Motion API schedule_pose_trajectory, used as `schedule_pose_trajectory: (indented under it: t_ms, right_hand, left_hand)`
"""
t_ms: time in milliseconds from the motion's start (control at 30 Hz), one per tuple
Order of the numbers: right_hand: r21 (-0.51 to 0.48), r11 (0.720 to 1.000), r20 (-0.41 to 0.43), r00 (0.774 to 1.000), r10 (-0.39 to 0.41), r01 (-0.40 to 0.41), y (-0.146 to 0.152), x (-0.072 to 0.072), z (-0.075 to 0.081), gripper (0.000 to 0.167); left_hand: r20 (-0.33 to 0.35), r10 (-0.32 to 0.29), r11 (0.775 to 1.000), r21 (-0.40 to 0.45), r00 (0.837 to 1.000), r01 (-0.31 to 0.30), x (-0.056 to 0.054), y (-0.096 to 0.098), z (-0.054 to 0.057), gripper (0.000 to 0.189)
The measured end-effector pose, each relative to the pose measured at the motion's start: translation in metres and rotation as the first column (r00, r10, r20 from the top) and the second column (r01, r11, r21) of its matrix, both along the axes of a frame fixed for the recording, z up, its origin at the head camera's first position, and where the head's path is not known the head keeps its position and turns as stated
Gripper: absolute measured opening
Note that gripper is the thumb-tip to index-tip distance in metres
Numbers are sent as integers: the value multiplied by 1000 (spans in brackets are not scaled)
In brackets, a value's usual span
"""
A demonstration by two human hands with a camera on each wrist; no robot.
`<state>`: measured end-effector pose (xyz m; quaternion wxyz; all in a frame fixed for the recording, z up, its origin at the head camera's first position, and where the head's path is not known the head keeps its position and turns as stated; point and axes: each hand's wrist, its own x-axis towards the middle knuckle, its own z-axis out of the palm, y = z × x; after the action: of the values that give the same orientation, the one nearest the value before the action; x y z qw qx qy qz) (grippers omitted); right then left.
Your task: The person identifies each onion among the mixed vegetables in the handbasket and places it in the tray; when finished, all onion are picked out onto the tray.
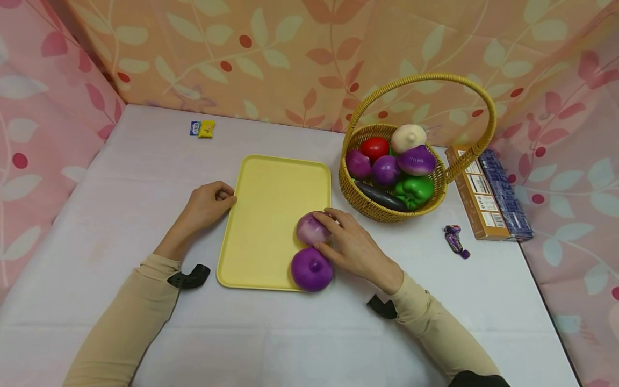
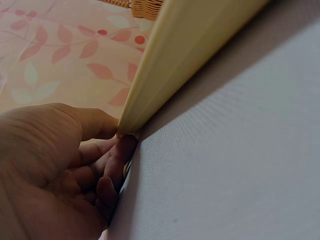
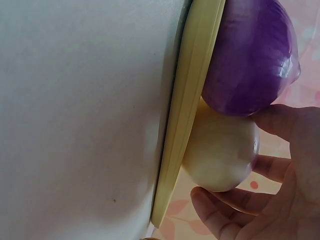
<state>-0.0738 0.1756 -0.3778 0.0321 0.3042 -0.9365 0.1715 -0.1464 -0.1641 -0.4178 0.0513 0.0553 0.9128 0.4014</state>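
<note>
Here at mid-frame, the right hand (image 1: 355, 244) has its fingers curled round the pale onion (image 1: 309, 230), grip closed on it, thumb low by the dark onion (image 1: 311, 271). Both sit at the lower right of the yellow tray (image 1: 266, 215), pale one above, dark one just below, and the right wrist view shows the pair touching! Over on the tray's left side, the left hand (image 1: 208, 204) pinches the rim between thumb and fingers. Upper right, the basket (image 1: 360, 203) is packed: tomato (image 1: 374, 148), white onion (image 1: 408, 138), green pepper (image 1: 415, 192) and eggplant (image 1: 380, 196), with more purple ones among them. Two small packets (image 1: 207, 129) lie at upper left of the bench (image 1: 290, 338); boxes (image 1: 479, 193) stand beside the basket, far right.
</note>
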Motion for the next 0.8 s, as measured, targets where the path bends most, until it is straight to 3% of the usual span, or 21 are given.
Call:
schedule_pose_trajectory:
  t_ms: [267, 433, 500, 600, 733, 800]
  right_hand:
    - [-23, 1000, -30, 1000, -9, 9, 2, -1, 10, 56]
    - [-191, 981, -183, 981, -69, 33, 20, -14, 29, 48]
    - [-260, 963, -259, 955, -142, 73, 33, -25, 37, 44]
    - [-321, 927, -323, 898, -299, 193, 58, -45, 45, 44]
    - [-300, 868, -300, 824, -480, 396, 93, -69, 45, 52]
    - [-258, 843, -264, 805, -532, 472, 108, -77, 43, 56]
  left_hand:
    - [-3, -3, 1000, 2, 1000, 3, 0, -1, 0, 27]
    - [-4, -1, 1000, 2, 1000, 1, 0, -2, 1, 28]
    - [-2, 2, 1000, 2, 1000, -2, 0, -2, 2, 27]
    - [-3, 5, 1000, -1, 1000, -5, 0, -2, 2, 26]
    - [1, 4, 1000, -3, 1000, -4, 0, -1, 0, 26]
    - [7, 4, 1000, -1, 1000, -4, 0, -1, -1, 26]
